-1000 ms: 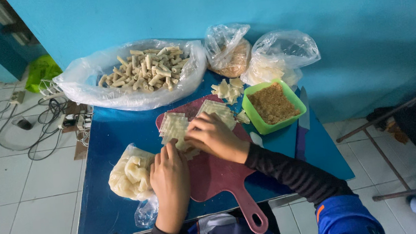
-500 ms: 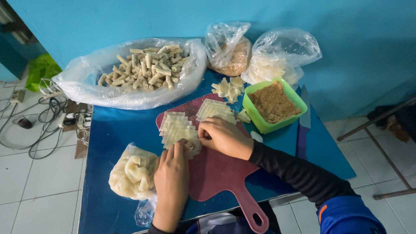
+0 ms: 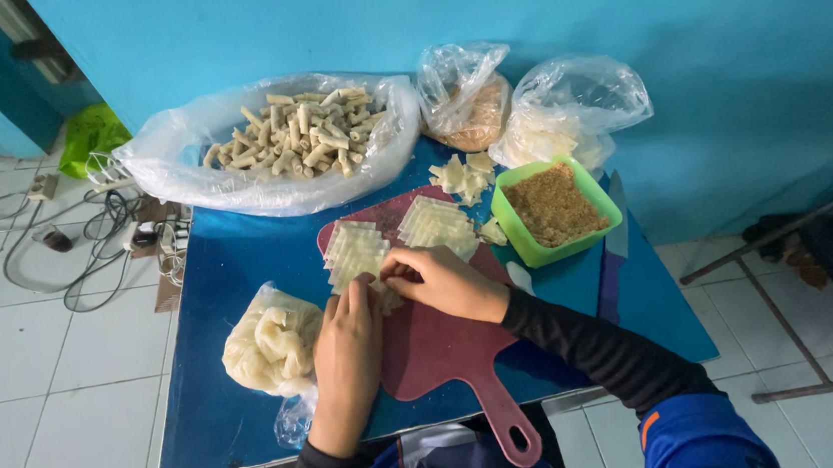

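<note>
My left hand [image 3: 347, 355] lies flat on the dark red cutting board [image 3: 447, 352], fingers straight and close together, their tips pressing the near edge of a pale square wrapper sheet [image 3: 356, 252] at the board's far left corner. My right hand [image 3: 443, 282] is curled beside it, fingers bent in and pinching at the same small piece where the two hands meet; what is under the fingertips I cannot tell. A second stack of wrapper sheets [image 3: 436, 224] sits on the board's far right corner, just beyond my right knuckles.

Right of the board stands a green tub of brown crumbs [image 3: 555, 212], touching or nearly touching the board's edge. Left of the board, near my left wrist, lies a clear bag of pale dough pieces [image 3: 273, 339]. Beyond the board, against the blue wall, a large open plastic bag holds rolled sticks [image 3: 297, 134]. Loose pale scraps [image 3: 464, 175] lie between the board and two knotted bags farther back.
</note>
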